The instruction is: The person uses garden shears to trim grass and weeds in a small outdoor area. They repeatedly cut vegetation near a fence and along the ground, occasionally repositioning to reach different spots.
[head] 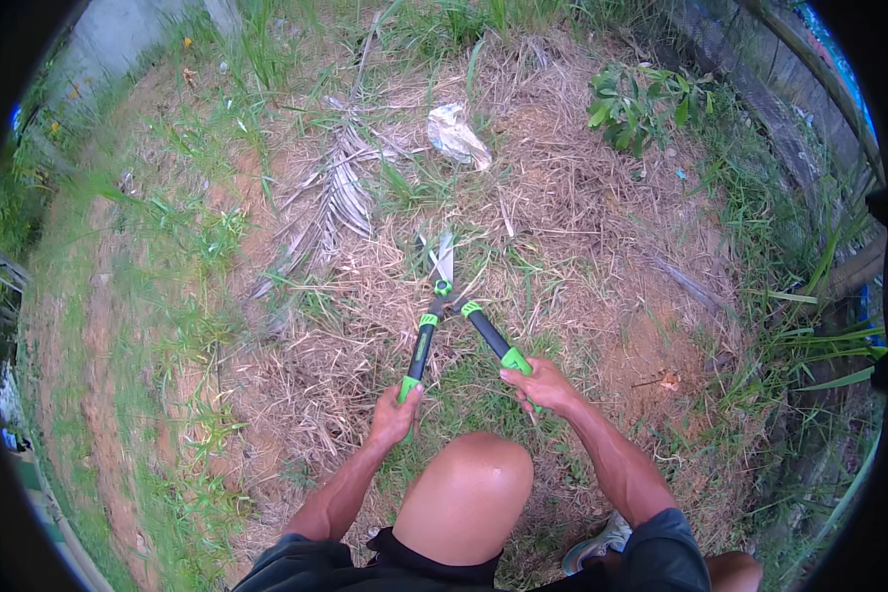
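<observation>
A pair of hedge shears (443, 287) with black and green handles points away from me, low over the grass. My left hand (394, 416) is wrapped around the green grip of the left handle. Around the right handle's green grip closes my right hand (544, 384). The handles are spread and the metal blades (446, 255) stand somewhat apart, among short green grass (473, 251) and dry cut straw. Just beyond the blade tips grows a grass tuft (407, 189).
A dry palm frond (346, 185) lies ahead to the left, and a crumpled pale plastic bag (456, 137) lies farther ahead. A leafy green plant (640, 107) grows at the far right. Mesh fencing (766, 111) runs along the right side. My bent knee (473, 473) is close behind the handles.
</observation>
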Tool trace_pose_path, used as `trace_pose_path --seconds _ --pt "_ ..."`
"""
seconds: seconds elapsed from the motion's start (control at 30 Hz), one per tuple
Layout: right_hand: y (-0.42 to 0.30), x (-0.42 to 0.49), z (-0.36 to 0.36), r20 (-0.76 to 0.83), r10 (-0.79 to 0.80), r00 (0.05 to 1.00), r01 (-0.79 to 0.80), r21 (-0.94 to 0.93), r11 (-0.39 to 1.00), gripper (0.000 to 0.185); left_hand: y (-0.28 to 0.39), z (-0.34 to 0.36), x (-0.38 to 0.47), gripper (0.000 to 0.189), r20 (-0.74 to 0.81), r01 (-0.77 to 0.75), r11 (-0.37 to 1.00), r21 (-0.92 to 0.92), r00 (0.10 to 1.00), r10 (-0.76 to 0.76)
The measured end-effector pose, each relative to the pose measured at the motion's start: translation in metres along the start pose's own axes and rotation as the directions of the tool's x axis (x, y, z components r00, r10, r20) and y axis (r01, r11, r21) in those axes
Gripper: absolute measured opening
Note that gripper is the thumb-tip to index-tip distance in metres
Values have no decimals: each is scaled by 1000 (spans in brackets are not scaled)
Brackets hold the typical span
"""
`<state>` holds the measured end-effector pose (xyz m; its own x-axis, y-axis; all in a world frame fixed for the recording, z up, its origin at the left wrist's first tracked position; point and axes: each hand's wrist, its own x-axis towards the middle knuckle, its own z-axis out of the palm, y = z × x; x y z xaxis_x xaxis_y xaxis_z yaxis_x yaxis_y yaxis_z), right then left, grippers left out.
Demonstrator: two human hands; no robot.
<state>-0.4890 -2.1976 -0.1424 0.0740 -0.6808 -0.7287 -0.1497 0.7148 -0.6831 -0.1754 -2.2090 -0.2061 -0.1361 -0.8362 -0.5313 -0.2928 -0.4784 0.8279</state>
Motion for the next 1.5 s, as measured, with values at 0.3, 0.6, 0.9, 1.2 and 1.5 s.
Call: trace_pose_path --seconds 0.3,0.6,0.9,1.2,1.5 --pt "-43 87 59 -304 -76 950 155 242 958 31 67 27 107 37 -63 -1 997 77 998 5" --pt "-24 16 -27 -34 56 998 -57 -50 997 30 33 -49 22 39 59 11 999 43 998 -14" --pt "17 53 22 -46 15 999 -10 107 994 29 -11 -5 49 40 -99 39 994 -106 994 -49" --pt "-60 111 60 -273 -78 959 148 249 957 28 77 6 126 41 -150 -35 999 8 988 36" --pt "-27 68 44 -95 2 995 8 97 995 28 24 -43 62 41 -104 35 999 -20 994 -37"
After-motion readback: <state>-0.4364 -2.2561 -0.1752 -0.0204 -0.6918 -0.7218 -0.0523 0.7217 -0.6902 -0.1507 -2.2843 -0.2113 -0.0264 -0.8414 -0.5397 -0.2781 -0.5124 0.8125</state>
